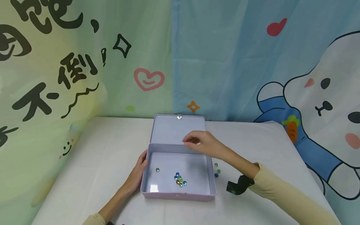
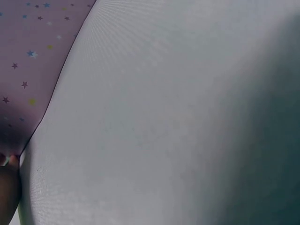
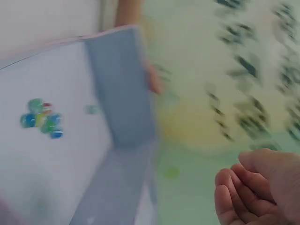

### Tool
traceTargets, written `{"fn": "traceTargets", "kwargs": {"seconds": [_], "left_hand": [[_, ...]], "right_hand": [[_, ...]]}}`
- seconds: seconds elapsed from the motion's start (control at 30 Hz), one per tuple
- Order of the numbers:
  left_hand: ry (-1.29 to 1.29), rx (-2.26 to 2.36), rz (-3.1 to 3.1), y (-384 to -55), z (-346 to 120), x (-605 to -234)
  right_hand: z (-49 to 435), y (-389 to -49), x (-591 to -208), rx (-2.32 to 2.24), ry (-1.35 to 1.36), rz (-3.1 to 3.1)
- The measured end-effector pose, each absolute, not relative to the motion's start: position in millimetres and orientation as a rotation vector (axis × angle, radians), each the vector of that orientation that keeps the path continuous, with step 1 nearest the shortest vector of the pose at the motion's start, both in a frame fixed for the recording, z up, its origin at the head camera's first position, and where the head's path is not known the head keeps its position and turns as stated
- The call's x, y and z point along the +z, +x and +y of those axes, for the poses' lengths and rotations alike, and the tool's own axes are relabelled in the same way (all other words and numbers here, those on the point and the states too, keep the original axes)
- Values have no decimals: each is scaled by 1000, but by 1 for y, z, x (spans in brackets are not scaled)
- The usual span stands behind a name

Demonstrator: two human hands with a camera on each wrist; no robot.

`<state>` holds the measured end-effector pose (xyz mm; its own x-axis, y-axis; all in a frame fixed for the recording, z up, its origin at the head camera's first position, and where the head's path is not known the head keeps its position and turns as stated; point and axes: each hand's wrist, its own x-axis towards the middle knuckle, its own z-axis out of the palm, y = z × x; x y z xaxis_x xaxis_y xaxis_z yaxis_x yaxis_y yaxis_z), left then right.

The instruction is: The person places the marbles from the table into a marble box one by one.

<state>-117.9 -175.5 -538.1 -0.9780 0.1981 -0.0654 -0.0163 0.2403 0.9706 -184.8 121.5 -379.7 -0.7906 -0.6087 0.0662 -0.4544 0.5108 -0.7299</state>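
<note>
A shallow metal box (image 1: 160, 195), lavender with small stars on its outside, stands on the table with its lid (image 1: 168, 129) swung back. Several coloured glass marbles (image 1: 180, 179) cluster on its floor, and a single pale marble (image 1: 157, 170) lies apart toward the left wall. My left hand (image 1: 137, 173) rests along the outside of the left wall, fingers laid against it. Above the back right part of the box hovers my right hand (image 1: 205, 143). Its fingers are loosely bent, and the right wrist view shows nothing between them and the thumb (image 3: 262, 161).
Three loose marbles (image 1: 218, 171) sit on the white tablecloth (image 1: 247, 140) just right of the box. A printed curtain (image 1: 208, 62) hangs behind the table. A black wrist strap with a camera (image 1: 239, 186) is on the right forearm.
</note>
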Motion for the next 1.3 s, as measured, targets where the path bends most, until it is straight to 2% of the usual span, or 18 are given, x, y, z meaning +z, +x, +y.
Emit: {"fn": "traceTargets", "kwargs": {"seconds": [0.2, 0.33, 0.5, 0.67, 0.9, 1.3], "left_hand": [[194, 1832, 2321, -119, -175, -537], [174, 1848, 2318, -119, -176, -537], [184, 1843, 2325, -118, -177, -536], [176, 1837, 2331, -118, -177, -536], [187, 1848, 2304, -118, -176, -537], [177, 1849, 2312, -118, -176, -537]], "right_hand": [[201, -172, -407, -1273, -474, 2687], [229, -156, -448, -1183, -375, 2792], [243, -136, -496, -1155, -483, 2858], [243, -131, -520, -1221, -691, 2919], [240, -130, -527, -1208, -811, 2890], [235, -127, -528, -1156, -816, 2936]]}}
